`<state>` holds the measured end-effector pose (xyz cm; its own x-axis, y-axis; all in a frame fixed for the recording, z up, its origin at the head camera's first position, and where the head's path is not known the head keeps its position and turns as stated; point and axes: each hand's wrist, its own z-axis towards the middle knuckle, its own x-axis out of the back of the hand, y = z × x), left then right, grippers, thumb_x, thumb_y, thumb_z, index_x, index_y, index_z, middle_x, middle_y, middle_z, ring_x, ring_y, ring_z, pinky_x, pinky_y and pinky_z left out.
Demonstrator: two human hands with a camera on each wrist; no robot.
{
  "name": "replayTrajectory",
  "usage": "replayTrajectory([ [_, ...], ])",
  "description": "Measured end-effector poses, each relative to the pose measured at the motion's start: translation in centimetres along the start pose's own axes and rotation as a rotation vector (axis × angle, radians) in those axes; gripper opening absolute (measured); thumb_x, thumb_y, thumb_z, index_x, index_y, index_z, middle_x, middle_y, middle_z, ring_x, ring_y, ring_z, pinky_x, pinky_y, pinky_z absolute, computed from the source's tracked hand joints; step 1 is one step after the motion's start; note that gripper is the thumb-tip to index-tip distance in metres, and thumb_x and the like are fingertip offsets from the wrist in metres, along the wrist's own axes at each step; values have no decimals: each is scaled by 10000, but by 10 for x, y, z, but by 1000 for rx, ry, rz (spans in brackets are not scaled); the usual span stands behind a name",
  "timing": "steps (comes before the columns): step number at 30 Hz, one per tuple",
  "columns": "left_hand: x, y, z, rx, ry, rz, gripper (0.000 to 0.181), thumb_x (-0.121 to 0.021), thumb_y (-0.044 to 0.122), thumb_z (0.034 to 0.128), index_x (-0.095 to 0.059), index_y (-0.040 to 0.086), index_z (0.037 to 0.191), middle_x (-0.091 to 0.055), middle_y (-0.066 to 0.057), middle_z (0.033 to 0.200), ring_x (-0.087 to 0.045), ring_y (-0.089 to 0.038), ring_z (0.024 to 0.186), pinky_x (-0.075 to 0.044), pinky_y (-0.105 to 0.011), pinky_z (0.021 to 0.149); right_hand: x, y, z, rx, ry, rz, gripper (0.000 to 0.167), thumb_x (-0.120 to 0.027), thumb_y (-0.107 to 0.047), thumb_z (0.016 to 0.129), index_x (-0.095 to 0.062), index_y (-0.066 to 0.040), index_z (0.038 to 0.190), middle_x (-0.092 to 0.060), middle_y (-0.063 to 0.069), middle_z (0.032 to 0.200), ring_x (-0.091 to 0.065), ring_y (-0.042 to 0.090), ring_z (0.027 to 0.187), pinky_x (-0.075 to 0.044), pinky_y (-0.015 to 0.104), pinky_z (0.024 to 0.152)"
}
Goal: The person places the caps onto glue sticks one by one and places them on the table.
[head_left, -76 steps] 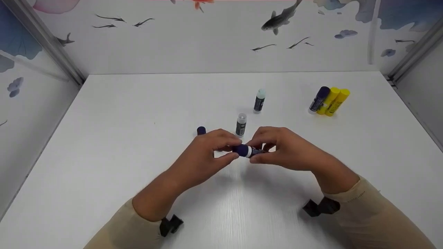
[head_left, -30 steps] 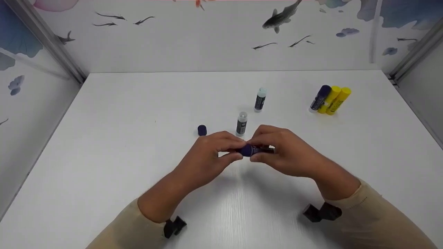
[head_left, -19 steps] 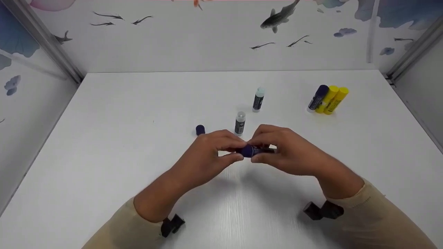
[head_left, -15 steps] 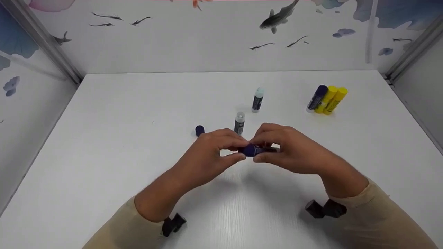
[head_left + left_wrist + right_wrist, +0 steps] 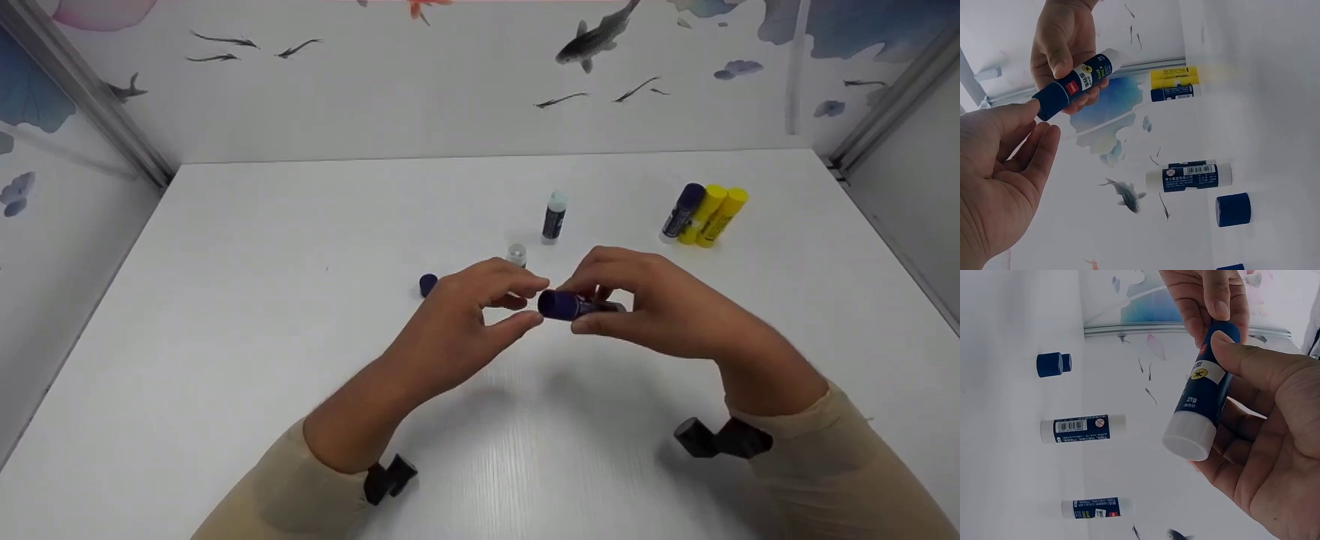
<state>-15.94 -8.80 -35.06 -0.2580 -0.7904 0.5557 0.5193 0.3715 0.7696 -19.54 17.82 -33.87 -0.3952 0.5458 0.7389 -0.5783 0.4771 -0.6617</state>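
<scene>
A dark blue glue stick (image 5: pixel 561 305) with its cap on lies sideways in my right hand (image 5: pixel 660 304), pinched round its body by thumb and fingers. Its white base (image 5: pixel 1189 436) faces the right wrist camera. Close to the cap end, my left hand (image 5: pixel 469 322) has thumb and fingers spread apart, the tips just beside the cap (image 5: pixel 1053 103). Behind the hands stand two uncapped glue sticks, one farther back (image 5: pixel 553 219) and one nearer (image 5: pixel 517 256), partly covered by the left hand. Two loose blue caps stand on the table; one cap (image 5: pixel 428 285) shows in the head view.
At the back right, a blue glue stick (image 5: pixel 682 214) and two yellow ones (image 5: pixel 721 217) stand side by side. The white table (image 5: pixel 285 247) is walled in by printed panels (image 5: pixel 450 97) at the back and sides.
The white band between cap and body has gone as the cap slid fully on. Lately my left fingers have spread off the cap, while my right hand has moved right and away with the glue stick.
</scene>
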Motion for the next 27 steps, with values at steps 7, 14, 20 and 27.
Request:
replayTrajectory([
  [7, 2, -7, -1, 47, 12, 26, 356, -771, 77, 980, -728, 94, 1332, -717, -36, 1323, -761, -171, 1132, -613, -212, 966, 8, 6, -1, 14, 34, 15, 276, -833, -122, 933, -771, -226, 1183, -678, -92, 1087, -631, 129, 976, -612, 231, 732],
  [14, 2, -14, 0, 97, 10, 41, 389, -766, 115, 992, -706, 110, 1376, -714, -28, 1346, -766, -185, 1126, -634, -283, 958, 15, 15, -3, -11, 130, 52, 276, -817, -57, 930, -751, -177, 1170, -679, -77, 1109, -640, 96, 1031, -537, 126, 920],
  [20, 2, -22, 1, 119, 14, 22, 352, -752, 123, 1002, -707, 113, 1351, -715, -39, 1321, -763, -192, 1125, -642, -351, 942, 28, 20, -7, -105, 246, 134, 234, -772, -12, 958, -740, -67, 1183, -689, 0, 1136, -694, 131, 1061, -577, 132, 939],
  [27, 3, -36, 4, 110, 30, -3, 317, -746, 77, 997, -711, 67, 1312, -724, -59, 1264, -740, -201, 1142, -630, -319, 998, 44, 33, -14, -159, 405, 270, 247, -740, -19, 988, -712, 16, 1230, -715, 37, 1098, -751, 137, 948, -621, 177, 882],
])
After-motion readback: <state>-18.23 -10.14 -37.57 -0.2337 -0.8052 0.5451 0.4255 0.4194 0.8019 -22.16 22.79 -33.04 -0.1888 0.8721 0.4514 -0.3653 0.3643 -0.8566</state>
